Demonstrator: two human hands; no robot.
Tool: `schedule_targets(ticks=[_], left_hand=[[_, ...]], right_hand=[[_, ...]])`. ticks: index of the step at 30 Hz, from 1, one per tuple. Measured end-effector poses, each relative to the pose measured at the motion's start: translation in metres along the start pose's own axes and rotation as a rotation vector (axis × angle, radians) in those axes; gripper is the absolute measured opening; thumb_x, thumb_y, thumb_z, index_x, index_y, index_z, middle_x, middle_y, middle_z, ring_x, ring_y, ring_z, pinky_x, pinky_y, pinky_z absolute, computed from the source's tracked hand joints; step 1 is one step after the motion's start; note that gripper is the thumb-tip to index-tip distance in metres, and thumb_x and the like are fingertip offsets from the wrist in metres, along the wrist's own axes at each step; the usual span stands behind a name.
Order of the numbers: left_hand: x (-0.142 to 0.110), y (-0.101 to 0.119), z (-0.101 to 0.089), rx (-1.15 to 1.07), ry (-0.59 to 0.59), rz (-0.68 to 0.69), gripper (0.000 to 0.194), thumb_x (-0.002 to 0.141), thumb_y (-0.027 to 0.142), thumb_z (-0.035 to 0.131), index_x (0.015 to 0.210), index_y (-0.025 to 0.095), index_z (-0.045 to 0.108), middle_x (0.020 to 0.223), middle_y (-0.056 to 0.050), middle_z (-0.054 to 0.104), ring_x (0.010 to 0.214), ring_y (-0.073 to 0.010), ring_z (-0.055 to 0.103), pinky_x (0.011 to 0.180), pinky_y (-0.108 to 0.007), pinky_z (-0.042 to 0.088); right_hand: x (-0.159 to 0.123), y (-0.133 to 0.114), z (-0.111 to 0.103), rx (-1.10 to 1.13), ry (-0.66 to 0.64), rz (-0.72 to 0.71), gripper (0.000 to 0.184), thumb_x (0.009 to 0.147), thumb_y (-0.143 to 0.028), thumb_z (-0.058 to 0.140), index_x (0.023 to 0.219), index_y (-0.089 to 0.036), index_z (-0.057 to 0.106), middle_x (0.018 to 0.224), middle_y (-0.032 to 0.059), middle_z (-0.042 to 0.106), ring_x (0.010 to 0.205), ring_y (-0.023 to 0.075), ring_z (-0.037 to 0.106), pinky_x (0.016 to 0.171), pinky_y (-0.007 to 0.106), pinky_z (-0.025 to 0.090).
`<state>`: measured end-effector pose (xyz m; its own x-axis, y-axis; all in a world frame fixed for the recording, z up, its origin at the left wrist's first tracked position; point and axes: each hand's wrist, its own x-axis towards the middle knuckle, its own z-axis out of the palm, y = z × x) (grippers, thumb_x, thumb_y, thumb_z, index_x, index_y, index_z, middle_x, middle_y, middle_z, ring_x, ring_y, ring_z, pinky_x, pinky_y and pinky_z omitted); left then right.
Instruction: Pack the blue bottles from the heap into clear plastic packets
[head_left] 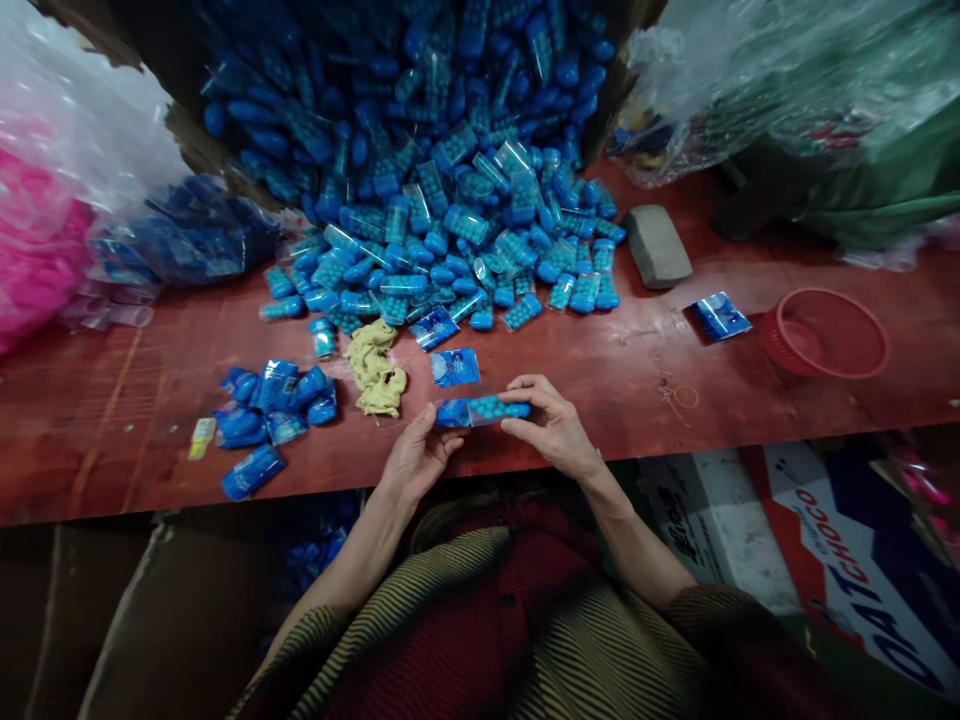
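Note:
Near the table's front edge, my left hand (pixel 421 446) pinches a small blue printed plastic wrapper (pixel 452 412). My right hand (pixel 556 424) grips a clear capsule-shaped tube of blue beads (pixel 492 408) by its blue-capped end. The tube's other end meets the wrapper; whether it is inside cannot be made out. Just beyond my hands lie a flat blue wrapper (pixel 455 367) and another wrapper (pixel 434 327). Farther back spreads a big heap of similar bead tubes (pixel 450 230). Left of my hands, several wrapped blue packets (pixel 276 400) form a small pile.
A crumpled yellow cloth (pixel 373 368) lies left of my hands on the red table (pixel 592 365). To the right are a grey block (pixel 658 246), a blue packet (pixel 721 315) and a red plastic basket (pixel 825 333). Clear plastic bags (pixel 765 90) stand at the back.

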<state>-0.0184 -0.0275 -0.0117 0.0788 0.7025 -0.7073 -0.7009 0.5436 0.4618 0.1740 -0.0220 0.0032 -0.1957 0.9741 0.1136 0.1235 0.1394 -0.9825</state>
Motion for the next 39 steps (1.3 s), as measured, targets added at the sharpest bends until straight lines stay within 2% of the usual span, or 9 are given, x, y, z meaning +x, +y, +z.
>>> schedule_targets(ticks=[4,8,14,21,29,39], left_hand=[[-0.001,0.0,-0.001,0.007,-0.015,0.007,0.015,0.087,0.015,0.049,0.078,0.013,0.06,0.067,-0.006,0.069,0.057,-0.0186,0.068,0.044,-0.022,0.053],[0.001,0.001,-0.004,0.033,-0.05,0.023,0.009,0.084,0.018,0.055,0.08,0.013,0.061,0.07,-0.006,0.07,0.059,-0.0185,0.068,0.045,-0.022,0.054],[0.001,0.002,-0.005,0.044,-0.083,0.047,0.01,0.083,0.021,0.057,0.081,0.012,0.062,0.071,-0.006,0.071,0.06,-0.0177,0.068,0.046,-0.021,0.054],[-0.003,0.001,-0.003,-0.041,-0.083,0.128,0.007,0.082,0.017,0.058,0.078,0.015,0.062,0.072,-0.003,0.071,0.06,-0.0153,0.068,0.049,-0.023,0.057],[-0.005,0.005,0.005,-0.062,-0.03,0.126,0.006,0.083,0.016,0.057,0.082,0.016,0.063,0.072,0.0,0.069,0.056,-0.0116,0.064,0.05,-0.022,0.056],[-0.003,0.008,0.007,-0.098,0.001,0.141,0.009,0.086,0.016,0.053,0.085,0.016,0.062,0.073,0.0,0.069,0.058,-0.012,0.065,0.05,-0.021,0.056]], right_hand=[[-0.002,0.001,0.003,-0.098,0.013,-0.032,0.023,0.076,-0.019,0.065,0.099,-0.024,0.065,0.106,0.0053,0.048,0.1,0.0175,0.054,0.075,0.029,0.05],[-0.006,0.0,0.006,-0.194,0.036,-0.099,0.022,0.079,-0.017,0.062,0.1,-0.023,0.063,0.109,0.0059,0.047,0.104,0.0182,0.053,0.083,0.033,0.049],[-0.01,-0.004,0.014,-0.293,0.088,-0.179,0.021,0.081,-0.017,0.06,0.101,-0.023,0.061,0.109,0.0068,0.046,0.101,0.0184,0.053,0.085,0.036,0.049],[-0.016,-0.006,0.023,-0.386,0.143,-0.185,0.02,0.082,-0.018,0.058,0.102,-0.022,0.06,0.106,0.0074,0.047,0.1,0.0199,0.053,0.088,0.04,0.048],[-0.015,-0.01,0.021,-0.36,0.14,-0.18,0.02,0.082,-0.019,0.058,0.102,-0.023,0.06,0.107,0.0077,0.046,0.101,0.0204,0.053,0.089,0.04,0.047],[-0.011,-0.011,0.02,-0.348,0.131,-0.187,0.021,0.082,-0.017,0.059,0.102,-0.023,0.06,0.108,0.0075,0.046,0.101,0.0199,0.052,0.086,0.039,0.049]])
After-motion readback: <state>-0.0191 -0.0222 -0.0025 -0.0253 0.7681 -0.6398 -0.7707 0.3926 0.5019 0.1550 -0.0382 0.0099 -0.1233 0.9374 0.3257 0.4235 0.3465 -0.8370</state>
